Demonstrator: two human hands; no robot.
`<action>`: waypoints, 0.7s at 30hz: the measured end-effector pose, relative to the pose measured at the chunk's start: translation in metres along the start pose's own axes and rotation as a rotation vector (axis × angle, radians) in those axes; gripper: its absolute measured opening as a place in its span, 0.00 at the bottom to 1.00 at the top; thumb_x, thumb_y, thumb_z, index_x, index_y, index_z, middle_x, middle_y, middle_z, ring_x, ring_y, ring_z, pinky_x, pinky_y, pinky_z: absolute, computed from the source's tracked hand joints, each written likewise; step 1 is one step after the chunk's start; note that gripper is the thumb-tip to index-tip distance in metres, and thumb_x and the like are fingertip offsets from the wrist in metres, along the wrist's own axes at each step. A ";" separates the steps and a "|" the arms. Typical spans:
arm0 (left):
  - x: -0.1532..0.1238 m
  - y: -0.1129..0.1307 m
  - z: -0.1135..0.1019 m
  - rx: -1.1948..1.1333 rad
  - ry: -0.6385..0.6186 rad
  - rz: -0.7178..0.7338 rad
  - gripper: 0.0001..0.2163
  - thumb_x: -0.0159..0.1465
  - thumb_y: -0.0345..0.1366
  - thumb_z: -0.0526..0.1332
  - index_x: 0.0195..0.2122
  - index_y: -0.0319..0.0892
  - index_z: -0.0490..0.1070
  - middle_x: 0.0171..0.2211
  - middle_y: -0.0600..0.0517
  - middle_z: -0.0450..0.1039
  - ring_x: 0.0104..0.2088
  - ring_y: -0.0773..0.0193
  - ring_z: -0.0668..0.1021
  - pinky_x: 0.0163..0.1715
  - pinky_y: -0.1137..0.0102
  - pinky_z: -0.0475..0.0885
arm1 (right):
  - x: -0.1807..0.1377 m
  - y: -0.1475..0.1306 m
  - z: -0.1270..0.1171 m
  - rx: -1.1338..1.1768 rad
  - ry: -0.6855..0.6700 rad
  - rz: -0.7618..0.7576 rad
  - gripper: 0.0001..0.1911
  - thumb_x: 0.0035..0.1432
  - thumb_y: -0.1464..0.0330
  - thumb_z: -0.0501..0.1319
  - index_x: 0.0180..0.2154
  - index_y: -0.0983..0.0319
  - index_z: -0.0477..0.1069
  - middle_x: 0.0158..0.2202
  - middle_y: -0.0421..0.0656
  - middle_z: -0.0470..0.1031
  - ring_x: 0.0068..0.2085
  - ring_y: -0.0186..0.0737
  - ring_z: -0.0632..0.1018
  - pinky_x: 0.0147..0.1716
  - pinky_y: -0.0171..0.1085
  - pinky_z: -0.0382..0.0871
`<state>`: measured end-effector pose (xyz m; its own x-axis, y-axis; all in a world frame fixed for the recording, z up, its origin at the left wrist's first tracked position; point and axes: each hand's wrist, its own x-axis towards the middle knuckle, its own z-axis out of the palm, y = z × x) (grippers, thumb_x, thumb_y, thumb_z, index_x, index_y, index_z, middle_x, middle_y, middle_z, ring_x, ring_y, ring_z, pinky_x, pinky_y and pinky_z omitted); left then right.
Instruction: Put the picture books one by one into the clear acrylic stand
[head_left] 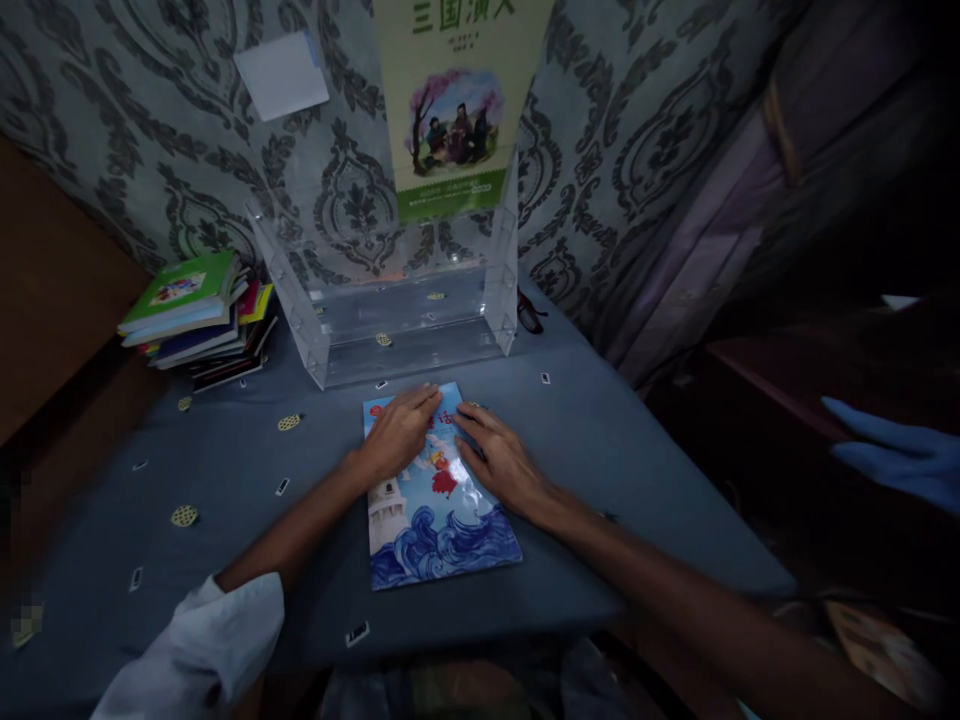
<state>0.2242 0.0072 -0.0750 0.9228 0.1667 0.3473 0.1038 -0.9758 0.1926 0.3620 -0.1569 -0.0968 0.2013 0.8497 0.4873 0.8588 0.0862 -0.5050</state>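
Note:
A blue paperback book (442, 530) lies flat on the table, its cover showing waves, a white building and a figure in red. My left hand (401, 428) rests on the upper left of the cover, fingers stretched out and lying flat. Over the book's upper right edge lies my right hand (504, 455), its fingers extended and a little apart. Neither hand is wrapped round anything. Just beyond the book stands a clear acrylic rack (412, 350) with tiered sides.
A stack of books (199, 310) stands at the table's back left. A green poster-like cover (457, 120) rises above the rack against the patterned wall. Dark-framed glasses (530, 313) lie beside the rack. A blue glove-like shape (900, 450) hangs at the right, past the blue-grey tablecloth (652, 470).

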 end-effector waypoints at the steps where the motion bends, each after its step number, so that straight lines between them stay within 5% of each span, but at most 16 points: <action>1: 0.003 -0.001 0.002 -0.007 0.005 0.017 0.21 0.67 0.23 0.52 0.61 0.38 0.67 0.61 0.40 0.70 0.63 0.55 0.72 0.61 0.56 0.70 | 0.000 0.000 0.000 -0.001 0.002 -0.003 0.19 0.68 0.67 0.54 0.56 0.63 0.73 0.57 0.55 0.74 0.59 0.53 0.75 0.59 0.53 0.73; 21: 0.021 -0.005 0.014 -0.073 -0.074 0.065 0.25 0.65 0.23 0.49 0.64 0.39 0.64 0.65 0.41 0.66 0.66 0.58 0.68 0.64 0.54 0.65 | 0.003 0.002 -0.004 0.037 -0.024 0.004 0.20 0.67 0.69 0.53 0.56 0.64 0.73 0.57 0.55 0.74 0.60 0.52 0.75 0.60 0.52 0.71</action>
<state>0.2479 0.0141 -0.0815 0.9520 0.0894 0.2928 0.0176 -0.9708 0.2391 0.3658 -0.1563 -0.0934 0.1932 0.8622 0.4682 0.8400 0.1013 -0.5331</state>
